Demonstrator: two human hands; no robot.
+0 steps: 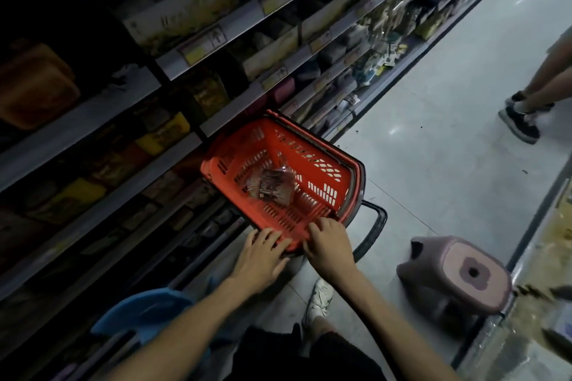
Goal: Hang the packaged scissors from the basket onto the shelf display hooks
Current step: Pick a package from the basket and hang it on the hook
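Observation:
A red plastic basket (312, 151) stands on the floor against the foot of the shelving. Inside it lie packaged scissors (272, 184) in clear wrappers, piled near the middle of its floor. My left hand (263, 257) rests with spread fingers on the basket's near rim. Beside it, my right hand (329, 246) curls its fingers over that same rim. Neither hand touches the packages. The shelf unit (173, 62) rises dark on the left, and I cannot make out its display hooks.
A purple plastic stool (458, 278) stands on the floor to the right. Another person's legs and dark shoes (523, 120) are further down the aisle. The basket's black handle (376, 226) sticks out toward me. Something blue (145, 312) sits by my left arm.

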